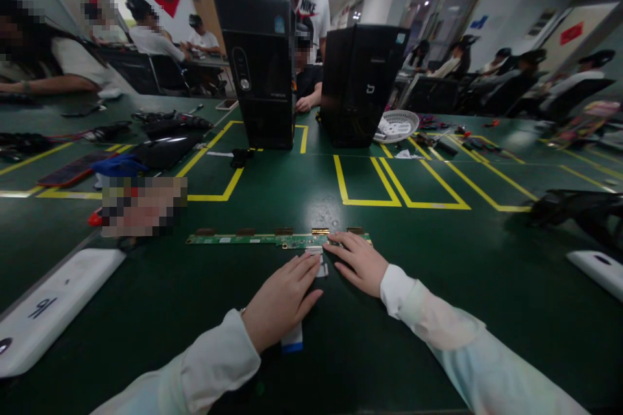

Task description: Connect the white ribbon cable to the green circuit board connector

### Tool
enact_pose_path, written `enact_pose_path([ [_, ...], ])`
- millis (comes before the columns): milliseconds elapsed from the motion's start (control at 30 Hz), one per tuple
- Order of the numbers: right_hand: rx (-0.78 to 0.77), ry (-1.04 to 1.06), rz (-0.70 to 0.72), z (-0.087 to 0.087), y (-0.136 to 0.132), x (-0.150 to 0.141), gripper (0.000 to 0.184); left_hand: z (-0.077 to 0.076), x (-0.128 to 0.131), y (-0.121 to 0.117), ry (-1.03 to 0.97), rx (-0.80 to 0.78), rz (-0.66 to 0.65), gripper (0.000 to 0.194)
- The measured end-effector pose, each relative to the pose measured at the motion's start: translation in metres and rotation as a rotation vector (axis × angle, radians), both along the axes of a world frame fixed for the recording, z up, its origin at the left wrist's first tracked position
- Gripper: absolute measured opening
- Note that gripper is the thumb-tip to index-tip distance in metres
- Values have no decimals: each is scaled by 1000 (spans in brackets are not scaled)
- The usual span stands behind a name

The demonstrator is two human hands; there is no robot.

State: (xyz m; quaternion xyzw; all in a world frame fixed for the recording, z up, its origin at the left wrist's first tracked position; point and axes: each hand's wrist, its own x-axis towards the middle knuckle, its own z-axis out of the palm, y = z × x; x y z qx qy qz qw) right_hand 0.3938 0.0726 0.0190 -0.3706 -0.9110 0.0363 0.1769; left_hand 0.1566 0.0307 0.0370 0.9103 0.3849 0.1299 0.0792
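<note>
A long, narrow green circuit board (pixel 243 240) lies crosswise on the table in front of me. A flat white ribbon cable (pixel 293 339) with a blue end runs under my left hand (pixel 285 298) towards a connector on the board's near edge. The left fingers are stretched out over the cable, just short of the board; the palm hides the cable's middle. My right hand (pixel 359 264) rests with fingers apart, its fingertips on the right part of the board, which they partly cover.
Two black computer towers (pixel 265 71) stand further back. Yellow tape (pixel 372 203) marks rectangles on the green table (pixel 413 350). White cases lie left (pixel 63 308) and right (pixel 601 272). Tools and cables lie around a white basket (pixel 399 124). Other people sit beyond and at the left; one stands behind the towers.
</note>
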Motion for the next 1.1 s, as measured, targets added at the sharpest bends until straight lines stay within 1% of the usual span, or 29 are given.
enact_pose_path([
  [133,2,4,1,0,0,0,41,4,-1,2,21,20,-30,48],
  [300,13,18,13,1,1,-1,41,6,0,0,48,38,1,48],
  [433,8,13,13,2,1,0,40,5,0,-2,64,21,17,50],
  [600,3,28,6,1,2,0,41,8,5,-7,73,10,71,50],
  [767,0,29,8,0,2,0,40,11,12,-16,79,-7,153,55],
  [1100,13,35,18,0,2,2,40,7,15,-18,43,22,162,56],
])
